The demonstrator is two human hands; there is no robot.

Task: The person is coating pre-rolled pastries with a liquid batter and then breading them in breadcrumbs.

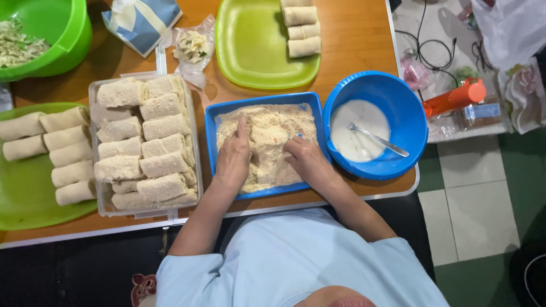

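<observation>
Both hands worked inside the blue rectangular tray [219, 116] of breadcrumbs [284, 116], at the table's near edge directly in front of the person. The roll [267, 137] being coated lay between the hands, half buried in crumbs, so its outline was hard to tell; its long axis appeared to run roughly left to right, spanning the gap from one hand to the other. The left hand [233, 156] rested flat, fingers together and extended away from the body, pressed against the roll's left end. The right hand [307, 159] was curled, fingertips touching the crumbs at the roll's right end. Neither hand was clearly nearer; both touched it. Just right of the tray stood the blue bowl [409, 113] of white batter with a spoon [378, 139]; just left, the clear container [196, 142] of coated rolls [145, 142].
</observation>
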